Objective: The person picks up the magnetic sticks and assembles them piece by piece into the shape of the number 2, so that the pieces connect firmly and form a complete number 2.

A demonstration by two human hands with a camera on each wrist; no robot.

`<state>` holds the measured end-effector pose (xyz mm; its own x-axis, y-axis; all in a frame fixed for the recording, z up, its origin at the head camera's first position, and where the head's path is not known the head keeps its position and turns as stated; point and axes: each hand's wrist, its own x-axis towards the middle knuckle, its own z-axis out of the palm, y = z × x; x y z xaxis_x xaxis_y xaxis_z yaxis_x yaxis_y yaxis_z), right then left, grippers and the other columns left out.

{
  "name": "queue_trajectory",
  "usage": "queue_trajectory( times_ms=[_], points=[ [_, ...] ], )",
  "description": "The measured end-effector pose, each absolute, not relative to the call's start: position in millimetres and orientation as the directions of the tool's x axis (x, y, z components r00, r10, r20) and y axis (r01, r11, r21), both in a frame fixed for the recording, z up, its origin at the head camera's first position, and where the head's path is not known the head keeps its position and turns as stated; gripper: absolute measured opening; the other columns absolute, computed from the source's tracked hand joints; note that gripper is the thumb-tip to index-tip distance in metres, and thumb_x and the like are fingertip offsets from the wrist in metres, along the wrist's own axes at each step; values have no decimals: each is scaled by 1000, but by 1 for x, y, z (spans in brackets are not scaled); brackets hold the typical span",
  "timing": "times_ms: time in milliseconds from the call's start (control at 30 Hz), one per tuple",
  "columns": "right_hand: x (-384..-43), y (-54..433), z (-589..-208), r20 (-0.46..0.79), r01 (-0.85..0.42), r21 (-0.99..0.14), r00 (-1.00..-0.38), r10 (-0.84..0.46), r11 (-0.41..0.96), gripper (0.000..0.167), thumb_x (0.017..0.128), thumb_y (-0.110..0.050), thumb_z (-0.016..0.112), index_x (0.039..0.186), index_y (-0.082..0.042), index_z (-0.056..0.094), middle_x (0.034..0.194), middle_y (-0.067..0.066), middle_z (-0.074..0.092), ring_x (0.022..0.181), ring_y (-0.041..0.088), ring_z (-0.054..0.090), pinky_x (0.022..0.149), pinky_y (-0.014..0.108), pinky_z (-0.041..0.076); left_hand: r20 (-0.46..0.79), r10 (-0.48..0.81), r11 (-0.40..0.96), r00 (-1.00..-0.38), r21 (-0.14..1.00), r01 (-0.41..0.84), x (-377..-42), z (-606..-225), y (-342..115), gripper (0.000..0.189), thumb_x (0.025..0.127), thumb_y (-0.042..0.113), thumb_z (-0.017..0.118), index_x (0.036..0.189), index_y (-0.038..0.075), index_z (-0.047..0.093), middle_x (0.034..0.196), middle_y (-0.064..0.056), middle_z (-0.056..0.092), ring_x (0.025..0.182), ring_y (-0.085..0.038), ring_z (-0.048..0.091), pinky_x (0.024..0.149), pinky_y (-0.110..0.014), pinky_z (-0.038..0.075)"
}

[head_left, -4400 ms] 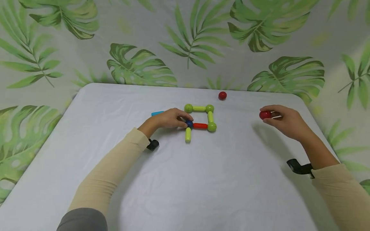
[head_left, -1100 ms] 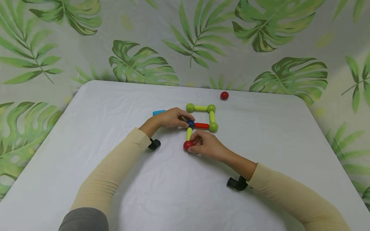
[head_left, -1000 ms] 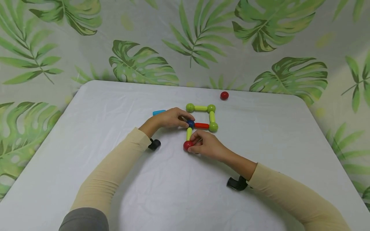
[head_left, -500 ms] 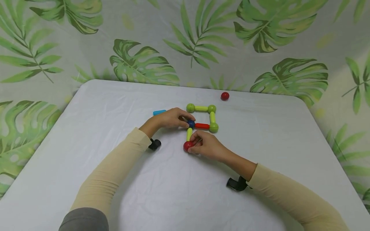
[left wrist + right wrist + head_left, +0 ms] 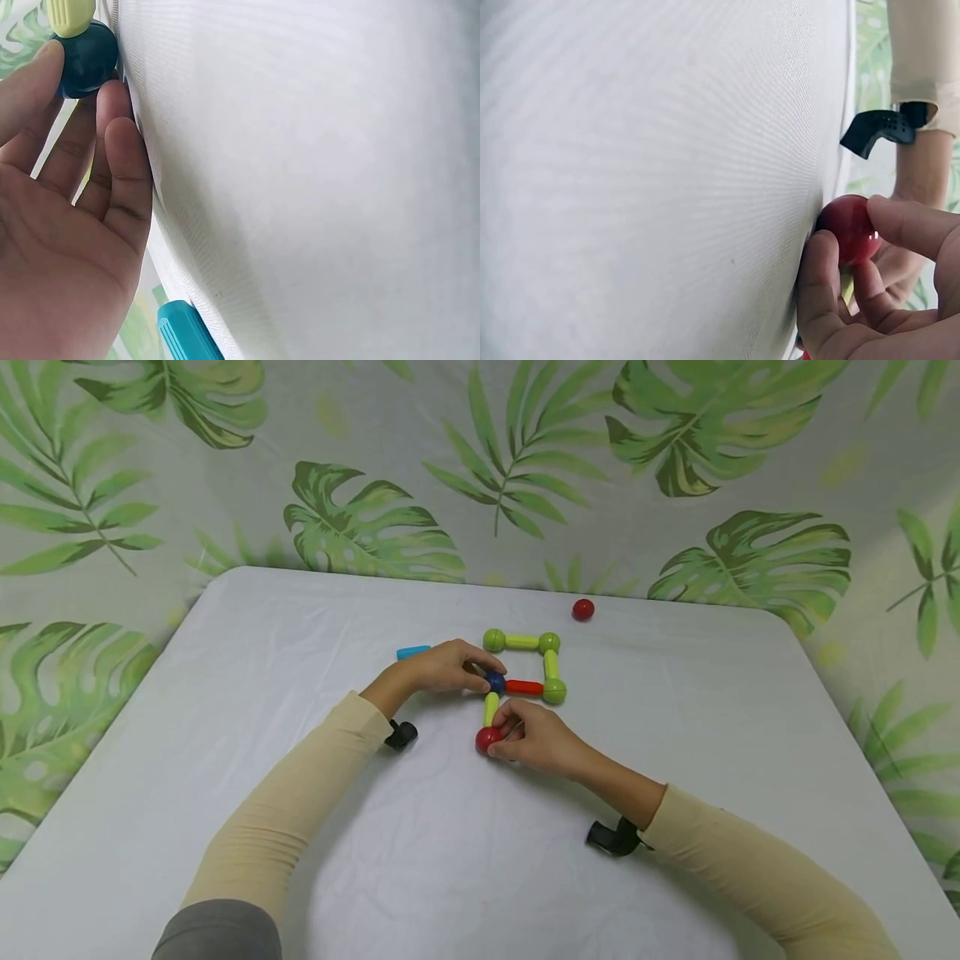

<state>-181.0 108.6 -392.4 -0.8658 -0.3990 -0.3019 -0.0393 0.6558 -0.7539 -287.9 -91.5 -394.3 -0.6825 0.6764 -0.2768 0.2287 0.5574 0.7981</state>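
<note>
My left hand pinches a dark blue ball between thumb and fingers. That ball sits at one corner of a frame of rods and balls lying on the table. A red rod runs right from it to a green ball. Toward me a yellow-green rod leads from the blue ball to a red ball. My right hand pinches this red ball at the rod's near end. In the left wrist view, the blue ball shows against the thumb and fingertips.
Two more green balls and yellow-green rods form the frame's far and right sides. A loose red ball lies near the table's back edge. A blue rod lies behind my left wrist. A leaf-patterned cloth hangs behind.
Since the oldest frame, my right hand has brought the red ball from the right side to the near end of the yellow-green rod. Over the last second both hands hold still.
</note>
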Motion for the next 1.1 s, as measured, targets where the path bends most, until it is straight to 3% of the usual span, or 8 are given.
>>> queue_trajectory(
  times_ms=[267,500,700,900,1100],
  points=[
    [-182,113,-391,-289,-78,-754,-852,-436,652,32,87,-14,75,113,-7,58,106,10,65,90,18,60,73,24,55,-270,677,549,-685,806,224,-287,-393,-91,39,95,12,64,134,14,63,138,-8,61,124,-25,60,103,-35,49],
    [-186,124,-390,-190,-319,-678,-794,-577,662,31,87,-13,74,115,-8,61,106,6,67,90,15,64,80,26,57,-272,673,556,-688,799,229,-287,-395,-91,38,95,13,64,134,14,63,138,-8,61,123,-24,60,103,-35,49],
    [-190,136,-385,-94,-507,-523,-764,-638,685,34,88,-15,73,120,-10,63,114,4,66,96,17,62,86,31,56,-280,669,563,-688,795,224,-286,-394,-90,39,96,14,64,134,16,63,138,-9,61,122,-24,59,102,-34,50],
    [-211,163,-379,-1,-517,-433,-819,-574,738,36,89,-12,72,123,-9,64,117,8,62,103,25,62,92,41,55,-279,662,570,-696,790,226,-286,-394,-91,39,95,15,64,134,17,63,139,-8,60,124,-25,59,103,-35,49],
    [-229,190,-380,61,-486,-422,-858,-511,765,37,89,-7,72,124,-7,62,117,13,61,102,28,63,88,44,55,-287,661,573,-694,789,220,-287,-394,-91,39,96,15,64,134,18,63,139,-8,60,123,-24,59,102,-35,50]
  ],
)
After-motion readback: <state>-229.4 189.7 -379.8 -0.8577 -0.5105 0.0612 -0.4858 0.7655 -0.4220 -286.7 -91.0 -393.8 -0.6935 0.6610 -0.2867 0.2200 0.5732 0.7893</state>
